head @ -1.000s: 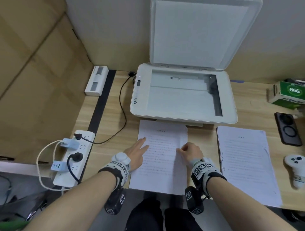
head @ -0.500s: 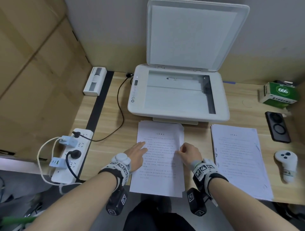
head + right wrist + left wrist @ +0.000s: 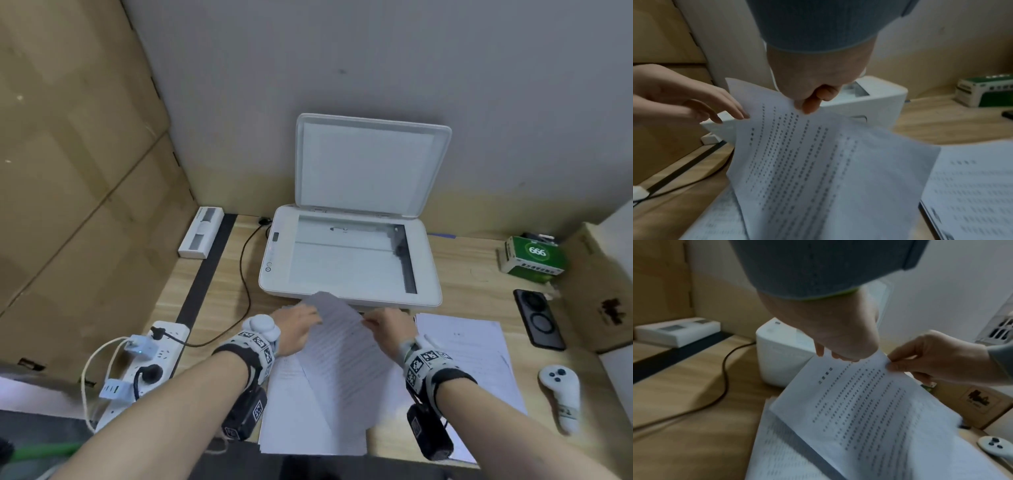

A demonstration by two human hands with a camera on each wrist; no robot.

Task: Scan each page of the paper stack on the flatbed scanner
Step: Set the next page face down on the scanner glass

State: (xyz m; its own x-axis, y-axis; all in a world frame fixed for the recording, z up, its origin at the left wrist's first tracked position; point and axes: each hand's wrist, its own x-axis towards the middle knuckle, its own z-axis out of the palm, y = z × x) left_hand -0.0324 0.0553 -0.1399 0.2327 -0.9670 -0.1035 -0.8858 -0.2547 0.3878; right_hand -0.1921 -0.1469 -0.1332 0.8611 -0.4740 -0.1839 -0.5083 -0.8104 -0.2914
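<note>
Hands (image 3: 342, 329) lift thin printed sheet (image 3: 342, 356) — curling, rectangular.

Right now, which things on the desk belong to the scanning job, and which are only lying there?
For the job:
lifted sheet, held by left hand and right hand
paper stack
scanner, lid up
second pile

Lying about:
power strip
green box
phone
white controller

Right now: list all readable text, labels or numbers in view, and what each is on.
"666": green box, white digits in a circle.
Lifted sheet: printed lines, too blurred to read.
Paper stack and right-hand pile: print too small.
Cardboard box: dark mark, unreadable.
Wrist bands: coded square markers, no words.
</note>
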